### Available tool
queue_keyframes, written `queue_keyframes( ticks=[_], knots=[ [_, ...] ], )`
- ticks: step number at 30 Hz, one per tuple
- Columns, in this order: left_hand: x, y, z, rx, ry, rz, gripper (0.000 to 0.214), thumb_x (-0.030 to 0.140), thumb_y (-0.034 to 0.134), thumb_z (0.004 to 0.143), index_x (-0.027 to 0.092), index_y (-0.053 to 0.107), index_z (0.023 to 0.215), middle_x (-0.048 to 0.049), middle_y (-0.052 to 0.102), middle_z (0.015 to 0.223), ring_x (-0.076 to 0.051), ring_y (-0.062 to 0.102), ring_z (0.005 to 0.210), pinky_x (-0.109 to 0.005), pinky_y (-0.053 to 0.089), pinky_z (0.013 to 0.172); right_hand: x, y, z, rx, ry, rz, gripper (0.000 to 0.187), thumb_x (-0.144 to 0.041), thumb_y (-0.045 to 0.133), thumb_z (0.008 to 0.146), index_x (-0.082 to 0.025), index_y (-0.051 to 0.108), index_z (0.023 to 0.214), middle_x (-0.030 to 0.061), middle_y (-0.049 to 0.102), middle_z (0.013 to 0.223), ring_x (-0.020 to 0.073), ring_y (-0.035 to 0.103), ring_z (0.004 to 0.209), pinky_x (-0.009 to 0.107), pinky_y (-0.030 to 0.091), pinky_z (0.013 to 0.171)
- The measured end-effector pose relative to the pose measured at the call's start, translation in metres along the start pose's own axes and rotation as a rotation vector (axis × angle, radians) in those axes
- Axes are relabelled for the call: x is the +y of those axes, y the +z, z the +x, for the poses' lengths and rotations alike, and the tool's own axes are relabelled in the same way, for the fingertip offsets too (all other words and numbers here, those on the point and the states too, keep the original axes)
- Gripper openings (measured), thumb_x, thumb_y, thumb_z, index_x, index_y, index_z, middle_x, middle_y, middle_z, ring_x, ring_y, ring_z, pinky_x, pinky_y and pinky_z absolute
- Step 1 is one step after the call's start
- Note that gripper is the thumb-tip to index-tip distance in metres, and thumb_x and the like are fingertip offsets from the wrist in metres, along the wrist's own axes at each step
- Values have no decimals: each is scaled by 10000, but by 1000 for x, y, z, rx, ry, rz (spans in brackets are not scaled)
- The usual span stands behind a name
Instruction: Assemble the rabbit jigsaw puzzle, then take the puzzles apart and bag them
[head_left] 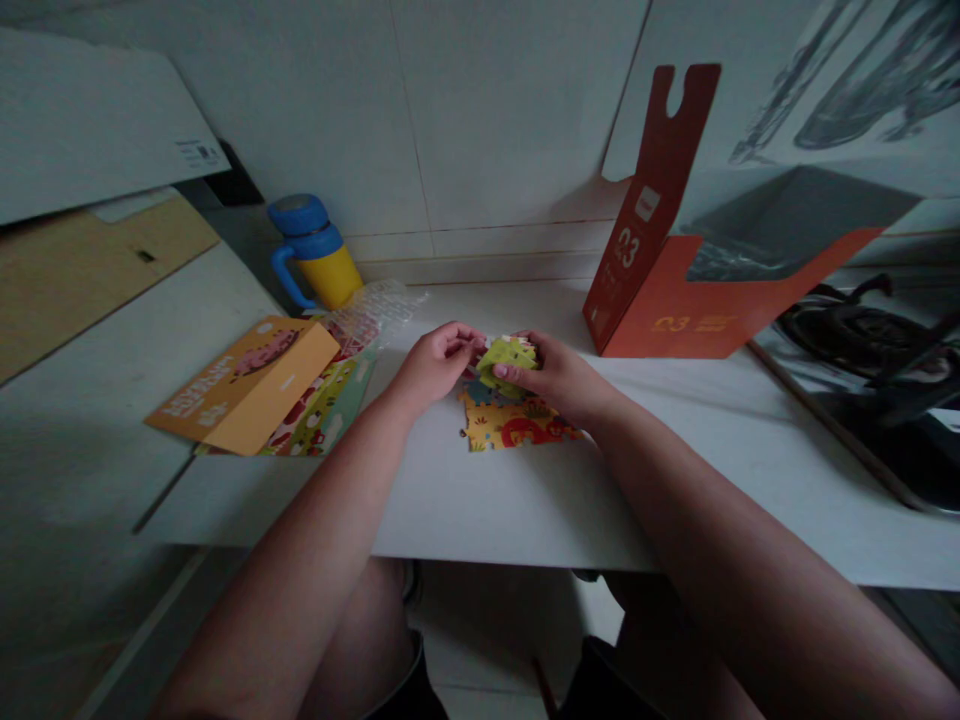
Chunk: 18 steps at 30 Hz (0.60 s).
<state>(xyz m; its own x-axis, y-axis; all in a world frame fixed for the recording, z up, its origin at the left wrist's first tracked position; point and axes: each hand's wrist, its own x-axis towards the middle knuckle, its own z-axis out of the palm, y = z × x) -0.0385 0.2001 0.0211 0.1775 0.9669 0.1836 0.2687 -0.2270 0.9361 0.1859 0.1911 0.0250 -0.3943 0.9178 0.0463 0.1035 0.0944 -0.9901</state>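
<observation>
My right hand (561,376) is closed around green puzzle pieces (507,362), its thumb lying across the top one. My left hand (441,358) has thumb and fingers pinched together at the left edge of these pieces; what lies between its fingertips is mostly hidden, but it appears to be a puzzle piece. Just below both hands, a partly joined jigsaw puzzle (517,424) with orange, red and blue patches lies flat on the white counter (480,505). Part of its upper side is covered by the held pieces and my right hand.
To the left, an orange puzzle box (289,390) leans over a colourful printed sheet (330,400), beside crumpled clear plastic (382,308). A blue and yellow jug (322,255) stands behind. At the right are an opened red carton (675,310) and a gas stove (877,370).
</observation>
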Motion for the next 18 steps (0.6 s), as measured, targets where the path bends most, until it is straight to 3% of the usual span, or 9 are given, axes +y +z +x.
queue_keyframes(
  ticks=[3, 7, 10, 13, 18],
  knots=[
    [5, -16, -6, -47, 99, 437, 317, 497, 739, 913, 220, 719, 1064, -85, 758, 1069, -247, 712, 993, -381, 570, 910, 4, -4, 4, 163, 70, 129, 555, -576, 875, 792, -247, 604, 1148, 68, 770, 1093, 240, 754, 945, 394, 636, 843],
    [9, -30, -16, -267, 126, 771, 560, 597, 919, 674, 232, 746, 1062, -107, 698, 1193, -329, 668, 1158, -419, 519, 1050, 10, -9, 8, 228, 164, 210, 555, -553, 902, 767, -248, 600, 1118, 96, 775, 1122, 264, 768, 957, 418, 655, 811],
    [9, -29, -20, -328, 100, 816, 664, 549, 979, 567, 240, 727, 1098, -101, 668, 1224, -338, 649, 1193, -407, 517, 1057, 13, -10, 10, 234, 181, 183, 572, -573, 901, 764, -243, 603, 1124, 105, 779, 1126, 271, 771, 967, 414, 659, 794],
    [8, -23, -21, -357, 95, 803, 631, 506, 986, 554, 244, 699, 1051, -89, 659, 1187, -321, 658, 1153, -390, 532, 1017, 15, -10, 11, 232, 173, 125, 605, -614, 894, 762, -234, 606, 1135, 99, 778, 1114, 265, 770, 968, 398, 656, 789],
    [9, -18, -22, -332, 18, 757, 688, 475, 998, 506, 248, 627, 1039, -79, 650, 1171, -310, 673, 1073, -375, 548, 916, 18, -10, 10, 224, 168, 38, 628, -645, 871, 779, -234, 614, 1178, 81, 779, 1094, 257, 769, 942, 382, 650, 767]
  ],
)
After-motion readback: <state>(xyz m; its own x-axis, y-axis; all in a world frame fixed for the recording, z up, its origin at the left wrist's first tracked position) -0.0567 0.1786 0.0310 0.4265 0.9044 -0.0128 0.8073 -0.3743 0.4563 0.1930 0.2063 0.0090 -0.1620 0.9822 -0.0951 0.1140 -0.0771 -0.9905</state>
